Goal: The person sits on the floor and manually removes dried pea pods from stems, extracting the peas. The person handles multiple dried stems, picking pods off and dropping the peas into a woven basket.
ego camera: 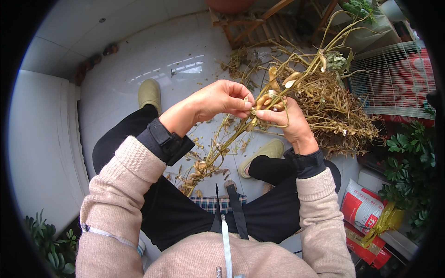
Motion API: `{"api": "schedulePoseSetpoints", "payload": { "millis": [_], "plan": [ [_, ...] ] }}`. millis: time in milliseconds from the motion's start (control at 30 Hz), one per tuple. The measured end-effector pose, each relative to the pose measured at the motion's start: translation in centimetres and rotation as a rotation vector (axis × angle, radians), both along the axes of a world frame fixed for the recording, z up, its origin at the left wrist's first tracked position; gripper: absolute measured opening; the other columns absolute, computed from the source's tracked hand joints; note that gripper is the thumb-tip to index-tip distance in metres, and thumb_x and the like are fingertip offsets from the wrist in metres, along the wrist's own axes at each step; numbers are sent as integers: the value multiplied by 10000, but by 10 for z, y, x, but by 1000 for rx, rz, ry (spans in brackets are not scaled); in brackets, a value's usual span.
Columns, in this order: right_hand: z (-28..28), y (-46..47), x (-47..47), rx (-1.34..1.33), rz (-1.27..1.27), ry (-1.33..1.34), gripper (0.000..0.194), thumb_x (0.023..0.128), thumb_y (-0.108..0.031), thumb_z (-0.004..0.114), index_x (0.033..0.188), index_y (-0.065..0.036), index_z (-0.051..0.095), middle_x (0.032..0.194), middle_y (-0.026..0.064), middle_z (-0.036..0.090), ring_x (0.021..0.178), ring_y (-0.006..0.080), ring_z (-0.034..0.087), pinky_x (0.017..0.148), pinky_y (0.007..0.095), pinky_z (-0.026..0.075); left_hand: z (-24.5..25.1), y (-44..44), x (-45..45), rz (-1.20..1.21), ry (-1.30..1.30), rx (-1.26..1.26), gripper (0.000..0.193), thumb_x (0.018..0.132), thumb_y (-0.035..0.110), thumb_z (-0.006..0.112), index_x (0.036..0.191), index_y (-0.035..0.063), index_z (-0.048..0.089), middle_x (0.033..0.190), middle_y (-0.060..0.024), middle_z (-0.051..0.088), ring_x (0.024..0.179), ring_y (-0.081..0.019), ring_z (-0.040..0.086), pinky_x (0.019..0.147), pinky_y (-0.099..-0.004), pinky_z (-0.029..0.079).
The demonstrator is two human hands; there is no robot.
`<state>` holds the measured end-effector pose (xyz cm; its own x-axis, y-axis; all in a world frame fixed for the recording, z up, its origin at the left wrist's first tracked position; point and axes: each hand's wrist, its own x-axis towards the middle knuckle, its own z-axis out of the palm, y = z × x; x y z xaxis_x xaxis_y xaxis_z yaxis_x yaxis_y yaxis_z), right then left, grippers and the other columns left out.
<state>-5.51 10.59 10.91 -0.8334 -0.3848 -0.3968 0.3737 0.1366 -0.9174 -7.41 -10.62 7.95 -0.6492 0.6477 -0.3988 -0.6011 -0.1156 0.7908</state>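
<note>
A bunch of dried bean stalks (pixel 233 136), which look like soybean, slants across the space between my knees. My right hand (pixel 295 121) grips the stalks from the right, its thumb pointing left along them. From the other side my left hand (pixel 219 100) pinches a small piece, seemingly a pod, between thumb and fingertips beside the right thumb. Plump tan pods (pixel 273 79) cling to the stems just above both hands, and one split pod (pixel 290 82) shows a pale inside. The lower stalk ends hang near the floor, with more dry pods (pixel 200 166) there.
A heap of dry bean plants (pixel 333 118) lies to the right, near a wire rack (pixel 391 80). Loose beans and husks litter the tiled floor (pixel 114 100). A wooden stand (pixel 243 26) is ahead; leafy plants (pixel 405 149) and a printed bag (pixel 361 206) stand at right.
</note>
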Motion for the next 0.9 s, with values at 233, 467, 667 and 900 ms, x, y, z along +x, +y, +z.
{"api": "schedulePoseSetpoints", "payload": {
  "millis": [233,467,667,900],
  "plan": [
    [-2,0,-1,24,-10,-35,270,702,-160,748,914,-35,635,812,-8,615,725,82,559,655,223,440,9,-1,2,-92,279,-184,130,845,105,672,942,22,647,834,-10,636,781,-79,600,706,-222,509],
    [-9,1,0,55,-20,-39,288,696,-157,754,924,-39,622,807,0,616,727,96,567,652,238,453,4,2,5,-52,267,-290,153,841,152,688,925,29,652,808,7,626,694,-58,548,611,-212,477],
    [-19,1,0,-24,35,-95,286,698,-132,752,931,-35,616,840,11,620,742,101,571,682,244,464,-17,4,12,44,-73,-136,113,868,118,651,941,40,615,829,17,595,673,-40,530,590,-169,459],
    [-22,-9,0,21,10,-80,264,696,-134,771,884,-33,616,813,8,621,739,99,571,695,243,462,-32,4,29,201,-390,70,126,879,80,627,993,40,590,828,9,601,704,-43,569,606,-154,490]
  ]
}}
